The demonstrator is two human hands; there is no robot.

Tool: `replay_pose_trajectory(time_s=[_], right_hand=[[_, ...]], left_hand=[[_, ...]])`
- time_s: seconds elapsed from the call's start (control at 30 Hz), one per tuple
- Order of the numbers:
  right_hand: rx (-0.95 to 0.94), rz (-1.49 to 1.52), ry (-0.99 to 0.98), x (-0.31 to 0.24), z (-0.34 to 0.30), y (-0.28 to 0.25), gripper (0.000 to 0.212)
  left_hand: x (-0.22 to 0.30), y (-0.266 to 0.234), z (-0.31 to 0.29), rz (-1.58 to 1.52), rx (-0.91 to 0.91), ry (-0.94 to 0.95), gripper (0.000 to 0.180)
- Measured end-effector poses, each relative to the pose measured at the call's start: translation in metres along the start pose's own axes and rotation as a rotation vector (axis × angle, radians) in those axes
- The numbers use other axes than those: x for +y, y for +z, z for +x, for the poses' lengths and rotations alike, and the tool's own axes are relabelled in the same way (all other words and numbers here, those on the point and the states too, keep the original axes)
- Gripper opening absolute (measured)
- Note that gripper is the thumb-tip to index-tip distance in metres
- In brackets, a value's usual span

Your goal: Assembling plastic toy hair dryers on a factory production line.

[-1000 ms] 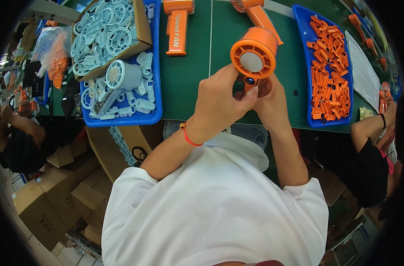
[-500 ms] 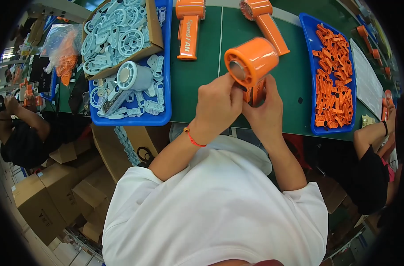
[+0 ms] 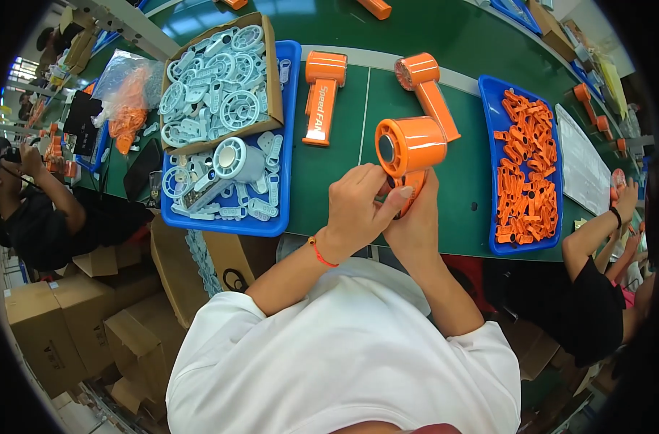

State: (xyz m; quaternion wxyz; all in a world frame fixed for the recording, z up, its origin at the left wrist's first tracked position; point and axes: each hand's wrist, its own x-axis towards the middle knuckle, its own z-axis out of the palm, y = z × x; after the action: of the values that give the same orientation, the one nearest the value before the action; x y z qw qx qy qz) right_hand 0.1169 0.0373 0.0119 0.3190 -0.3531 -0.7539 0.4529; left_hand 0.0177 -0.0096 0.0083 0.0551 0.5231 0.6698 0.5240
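A workshop room stretches out on both sides, with a co-worker in black (image 3: 36, 206) at the left and another black-clad worker (image 3: 590, 286) at the right. One green table (image 3: 315, 192) runs across, its surface smooth and slightly shiny, divided by a thin pale line; below it, at the left, stand at least three brown cartons (image 3: 54, 325). Two blue trays lie flanking the work: the left tray (image 3: 291, 116) and the right tray (image 3: 491, 152). One open cardboard box (image 3: 273, 79) sits in the left tray, full of light-blue parts (image 3: 221, 79) — too many to count. Three fans are near the middle: one orange fan (image 3: 420, 145) in the hands above the table's near edge, plus two others lying farther back, an upright-looking one (image 3: 322, 108) and a slanted one (image 3: 431, 94). A single light-blue fan (image 3: 235, 160) rests among loose parts. The right hand (image 3: 415, 224) is closed around the held handle; the left hand (image 3: 357, 206) is narrowed, thumb against that handle — its fingertips are partly hidden. Smallest are the orange clips (image 3: 525, 166), dozens heaped in the right tray, and one red bracelet (image 3: 320, 253) on the left wrist.
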Motion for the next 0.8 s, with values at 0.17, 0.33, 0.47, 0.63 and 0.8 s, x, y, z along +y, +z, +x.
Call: replay_pose_trajectory(time_s=[0.17, 0.33, 0.47, 0.63, 0.8], right_hand=[[-0.035, 0.003, -0.05, -0.003, 0.011, -0.003, 0.07], [-0.142, 0.05, -0.023, -0.004, 0.01, -0.011, 0.082], [-0.15, -0.078, -0.109, -0.011, 0.005, -0.013, 0.088], [-0.182, -0.108, -0.19, -0.005, 0.004, -0.012, 0.096], [-0.214, -0.059, -0.126, -0.006, 0.002, -0.013, 0.09]], left_hand=[[-0.007, -0.001, 0.01, -0.075, -0.029, -0.041, 0.04], [-0.004, -0.001, 0.006, -0.157, 0.007, -0.092, 0.045], [-0.003, -0.011, 0.006, -0.184, -0.078, -0.131, 0.041], [-0.005, -0.012, 0.005, -0.183, -0.002, -0.047, 0.034], [-0.007, -0.011, -0.002, -0.079, -0.025, -0.097, 0.03]])
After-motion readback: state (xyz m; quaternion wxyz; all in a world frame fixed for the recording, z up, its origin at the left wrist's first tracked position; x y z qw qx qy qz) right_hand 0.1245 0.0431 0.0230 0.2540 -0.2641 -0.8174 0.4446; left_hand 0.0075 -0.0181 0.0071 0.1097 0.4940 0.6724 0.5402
